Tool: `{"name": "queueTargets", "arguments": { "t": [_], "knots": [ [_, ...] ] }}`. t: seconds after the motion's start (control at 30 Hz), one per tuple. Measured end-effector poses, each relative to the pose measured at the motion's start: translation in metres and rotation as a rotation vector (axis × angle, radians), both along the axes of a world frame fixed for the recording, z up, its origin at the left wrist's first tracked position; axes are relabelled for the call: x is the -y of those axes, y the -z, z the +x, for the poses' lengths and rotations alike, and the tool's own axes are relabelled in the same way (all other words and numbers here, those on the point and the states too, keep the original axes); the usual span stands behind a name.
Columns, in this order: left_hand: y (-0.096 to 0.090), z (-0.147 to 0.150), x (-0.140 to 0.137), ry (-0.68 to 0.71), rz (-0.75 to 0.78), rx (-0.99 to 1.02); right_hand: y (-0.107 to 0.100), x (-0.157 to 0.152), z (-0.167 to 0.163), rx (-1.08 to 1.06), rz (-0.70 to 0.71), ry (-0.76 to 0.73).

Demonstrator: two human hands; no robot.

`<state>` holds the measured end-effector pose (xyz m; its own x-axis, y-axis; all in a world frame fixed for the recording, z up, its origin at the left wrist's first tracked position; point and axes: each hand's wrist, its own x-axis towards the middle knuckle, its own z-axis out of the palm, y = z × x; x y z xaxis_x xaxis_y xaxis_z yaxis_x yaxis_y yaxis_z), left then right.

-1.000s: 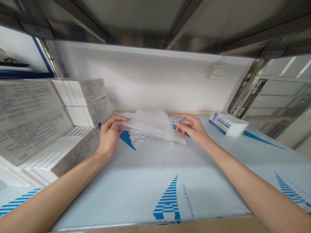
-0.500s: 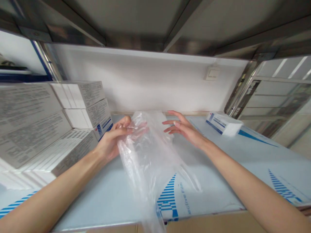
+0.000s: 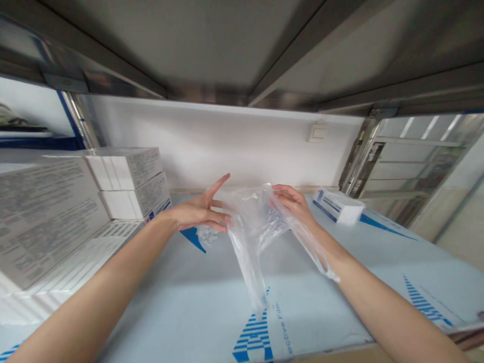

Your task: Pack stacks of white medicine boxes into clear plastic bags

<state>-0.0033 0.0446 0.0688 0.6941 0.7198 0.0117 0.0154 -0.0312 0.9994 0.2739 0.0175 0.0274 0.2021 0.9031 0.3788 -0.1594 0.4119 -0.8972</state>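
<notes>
A thin see-through plastic bag (image 3: 247, 217) hangs between my two hands above the shelf, its handle loops drooping toward me. My right hand (image 3: 289, 199) is closed on the bag's upper right edge, and one loop trails along the forearm. My left hand (image 3: 202, 212) has its thumb raised and its fingers stretched out against the bag's left side. Whether those fingertips are inside the bag or behind its film, I cannot tell. Below the left hand lies a crumpled bit of see-through plastic (image 3: 207, 234), partly hidden; it may belong to the bag.
White printed boxes (image 3: 49, 217) are stacked at the left. One small white and blue box (image 3: 338, 205) sits at the back right. Film with blue print covers the shelf surface (image 3: 181, 312). A metal shelf (image 3: 212, 50) hangs low overhead, and metal posts (image 3: 357, 161) stand at both sides.
My left hand has loosened from the bag and spread its fingers. My right hand, apart from the bag before, has closed on its right edge. The bag has been raised and spread wider.
</notes>
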Motion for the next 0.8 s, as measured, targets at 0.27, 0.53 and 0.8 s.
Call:
{"name": "queueTargets", "arguments": {
  "t": [0.27, 0.53, 0.8],
  "knots": [
    [-0.036, 0.004, -0.05, -0.371, 0.209, 0.14, -0.055, -0.058, -0.011, 0.049, -0.003, 0.017],
    [0.006, 0.016, -0.08, -0.524, 0.01, 0.056, -0.002, -0.103, -0.023, 0.133, -0.053, 0.144],
    [0.029, 0.017, -0.1, -0.585, 0.303, -0.199, 0.033, -0.13, -0.023, 0.244, -0.185, 0.249]
  ]
}}
